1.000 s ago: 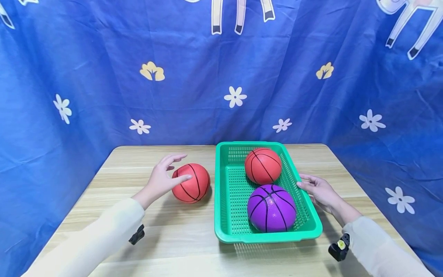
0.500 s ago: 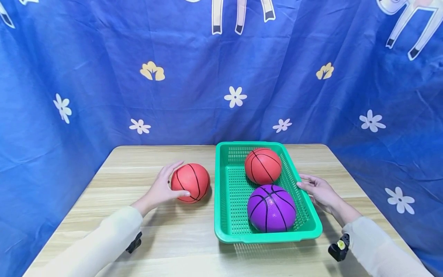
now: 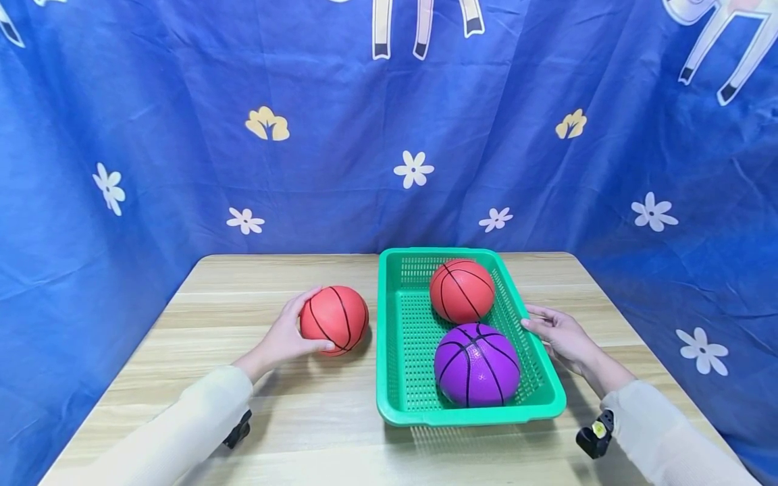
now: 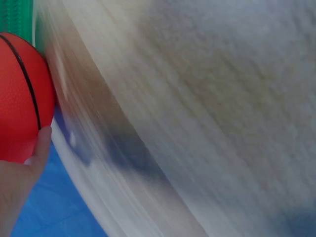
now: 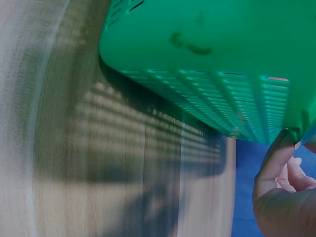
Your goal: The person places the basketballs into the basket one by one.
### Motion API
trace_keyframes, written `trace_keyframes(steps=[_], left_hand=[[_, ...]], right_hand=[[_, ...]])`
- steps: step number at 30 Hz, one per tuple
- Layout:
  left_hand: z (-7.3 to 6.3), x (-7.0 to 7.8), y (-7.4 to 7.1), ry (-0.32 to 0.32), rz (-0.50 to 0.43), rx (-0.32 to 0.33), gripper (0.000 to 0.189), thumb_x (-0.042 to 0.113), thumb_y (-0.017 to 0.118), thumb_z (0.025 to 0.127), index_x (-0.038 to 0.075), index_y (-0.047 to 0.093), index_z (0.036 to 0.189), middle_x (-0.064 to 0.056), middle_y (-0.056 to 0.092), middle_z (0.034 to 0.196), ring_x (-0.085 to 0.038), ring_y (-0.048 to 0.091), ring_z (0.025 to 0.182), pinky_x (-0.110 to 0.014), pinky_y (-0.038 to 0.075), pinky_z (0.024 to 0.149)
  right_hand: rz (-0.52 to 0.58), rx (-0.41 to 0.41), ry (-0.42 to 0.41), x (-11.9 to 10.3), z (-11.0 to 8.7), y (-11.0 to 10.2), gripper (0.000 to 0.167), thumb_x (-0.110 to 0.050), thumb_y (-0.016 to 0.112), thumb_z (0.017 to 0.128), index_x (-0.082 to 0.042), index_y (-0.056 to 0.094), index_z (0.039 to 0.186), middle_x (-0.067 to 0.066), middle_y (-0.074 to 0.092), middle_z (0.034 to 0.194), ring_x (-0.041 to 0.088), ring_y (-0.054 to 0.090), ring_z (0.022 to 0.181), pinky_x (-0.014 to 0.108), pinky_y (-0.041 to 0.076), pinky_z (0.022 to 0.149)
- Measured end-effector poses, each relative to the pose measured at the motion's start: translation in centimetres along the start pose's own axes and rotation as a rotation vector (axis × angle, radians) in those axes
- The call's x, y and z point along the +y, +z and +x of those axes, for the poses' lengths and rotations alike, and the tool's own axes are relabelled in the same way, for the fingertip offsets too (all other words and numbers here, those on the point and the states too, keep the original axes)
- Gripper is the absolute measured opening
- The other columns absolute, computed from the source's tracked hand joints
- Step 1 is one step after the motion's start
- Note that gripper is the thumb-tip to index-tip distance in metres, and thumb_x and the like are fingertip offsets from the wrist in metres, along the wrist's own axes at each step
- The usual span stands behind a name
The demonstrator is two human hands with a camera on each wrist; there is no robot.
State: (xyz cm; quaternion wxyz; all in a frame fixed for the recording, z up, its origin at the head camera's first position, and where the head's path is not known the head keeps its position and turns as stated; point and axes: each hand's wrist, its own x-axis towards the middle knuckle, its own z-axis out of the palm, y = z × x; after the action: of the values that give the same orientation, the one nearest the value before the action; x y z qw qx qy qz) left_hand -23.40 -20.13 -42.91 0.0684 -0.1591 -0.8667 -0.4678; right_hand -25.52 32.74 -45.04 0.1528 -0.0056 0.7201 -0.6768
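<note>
My left hand (image 3: 286,339) grips a small red basketball (image 3: 337,320) from its left side, fingers behind it and thumb across its front. The ball sits on the table left of the green plastic basket (image 3: 468,418). In the left wrist view, a fingertip presses the side of the red basketball (image 4: 24,94). Inside the basket lie another red basketball (image 3: 462,291) at the back and a purple basketball (image 3: 477,368) in front. With its thumb on the rim, my right hand (image 3: 565,343) holds the basket's right side; its other fingers are partly hidden below the rim.
The wooden table (image 3: 304,439) ends at a blue curtain (image 3: 340,175) with white flowers, behind and at both sides. Black wrist cameras (image 3: 595,435) sit under both sleeves. The basket's perforated wall (image 5: 222,94) fills the upper right wrist view.
My left hand has come down and closed round the red basketball on the table, which has barely shifted. The right hand and the basket have stayed in place.
</note>
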Motion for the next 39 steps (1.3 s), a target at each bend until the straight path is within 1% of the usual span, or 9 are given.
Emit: trace_keyframes(steps=[2, 5, 12, 18, 20, 25, 27, 33, 39], left_hand=[[0.1, 0.1, 0.0, -0.006, -0.004, 0.002, 0.099, 0.021, 0.09, 0.064, 0.012, 0.035, 0.145, -0.022, 0.032, 0.142, -0.043, 0.038, 0.125, -0.062, 0.04, 0.093], [0.2, 0.2, 0.0, -0.021, -0.021, 0.0, 0.095, 0.02, 0.09, 0.064, 0.013, 0.036, 0.144, -0.02, 0.034, 0.14, -0.041, 0.04, 0.123, -0.059, 0.041, 0.093], [0.3, 1.0, -0.7, -0.059, -0.049, -0.023, 0.091, 0.02, 0.088, 0.067, 0.016, 0.038, 0.143, -0.018, 0.039, 0.137, -0.039, 0.044, 0.119, -0.054, 0.047, 0.087], [0.7, 2.1, -1.7, -0.054, -0.054, -0.039, 0.092, 0.02, 0.088, 0.068, 0.014, 0.037, 0.143, -0.017, 0.042, 0.134, -0.037, 0.045, 0.116, -0.052, 0.049, 0.085], [1.0, 2.5, -2.1, -0.042, -0.055, -0.038, 0.091, 0.019, 0.088, 0.067, 0.014, 0.037, 0.143, -0.016, 0.043, 0.133, -0.035, 0.046, 0.114, -0.051, 0.049, 0.085], [1.8, 3.5, -3.2, -0.008, -0.058, -0.036, 0.091, 0.02, 0.088, 0.068, 0.017, 0.038, 0.143, -0.014, 0.046, 0.133, -0.033, 0.046, 0.114, -0.052, 0.048, 0.085], [2.1, 4.0, -3.5, 0.003, -0.058, -0.033, 0.09, 0.02, 0.088, 0.067, 0.019, 0.039, 0.143, -0.012, 0.047, 0.132, -0.032, 0.047, 0.114, -0.052, 0.048, 0.085], [3.0, 5.9, -4.2, 0.044, -0.051, -0.045, 0.087, 0.019, 0.088, 0.068, 0.022, 0.041, 0.141, -0.008, 0.048, 0.133, -0.032, 0.047, 0.113, -0.05, 0.05, 0.082], [4.3, 8.4, -4.1, 0.104, -0.002, -0.059, 0.086, 0.02, 0.088, 0.067, 0.021, 0.042, 0.14, -0.009, 0.047, 0.134, -0.032, 0.048, 0.114, -0.051, 0.05, 0.083]], right_hand=[[-0.008, -0.017, -0.015, -0.1, -0.2, 0.0, 0.096, -0.046, 0.076, 0.076, -0.006, 0.028, 0.148, 0.018, 0.051, 0.13, 0.027, 0.059, 0.109, 0.046, 0.05, 0.087], [-0.009, -0.019, -0.02, -0.2, -0.2, 0.0, 0.095, -0.046, 0.075, 0.076, -0.005, 0.028, 0.148, 0.018, 0.052, 0.129, 0.028, 0.059, 0.109, 0.046, 0.05, 0.087], [-0.047, 0.033, 0.01, 0.3, 0.3, -0.2, 0.097, -0.053, 0.079, 0.068, -0.014, 0.036, 0.146, 0.018, 0.049, 0.132, 0.026, 0.057, 0.111, 0.042, 0.05, 0.087], [-0.048, 0.023, -0.008, 0.8, 0.6, -0.7, 0.098, -0.053, 0.078, 0.069, -0.013, 0.034, 0.147, 0.02, 0.046, 0.134, 0.027, 0.057, 0.111, 0.044, 0.051, 0.086], [-0.043, 0.017, -0.012, 1.1, 0.9, -0.9, 0.099, -0.053, 0.078, 0.068, -0.013, 0.034, 0.147, 0.02, 0.047, 0.134, 0.028, 0.057, 0.112, 0.045, 0.05, 0.086], [-0.03, 0.056, -0.008, 2.0, 1.6, -1.4, 0.081, -0.042, 0.076, 0.078, -0.016, 0.039, 0.145, 0.018, 0.05, 0.131, 0.03, 0.057, 0.111, 0.046, 0.051, 0.085], [-0.029, 0.064, -0.003, 2.1, 1.7, -1.5, 0.078, -0.04, 0.076, 0.079, -0.017, 0.04, 0.145, 0.016, 0.051, 0.131, 0.029, 0.057, 0.111, 0.045, 0.051, 0.084], [-0.024, 0.01, 0.0, 0.9, 0.9, -0.8, 0.098, -0.051, 0.079, 0.069, -0.013, 0.035, 0.147, 0.019, 0.049, 0.132, 0.029, 0.058, 0.11, 0.046, 0.05, 0.086], [-0.021, 0.006, 0.005, 0.6, 0.6, -0.5, 0.098, -0.051, 0.079, 0.069, -0.013, 0.035, 0.147, 0.019, 0.048, 0.132, 0.029, 0.058, 0.111, 0.046, 0.05, 0.087]])
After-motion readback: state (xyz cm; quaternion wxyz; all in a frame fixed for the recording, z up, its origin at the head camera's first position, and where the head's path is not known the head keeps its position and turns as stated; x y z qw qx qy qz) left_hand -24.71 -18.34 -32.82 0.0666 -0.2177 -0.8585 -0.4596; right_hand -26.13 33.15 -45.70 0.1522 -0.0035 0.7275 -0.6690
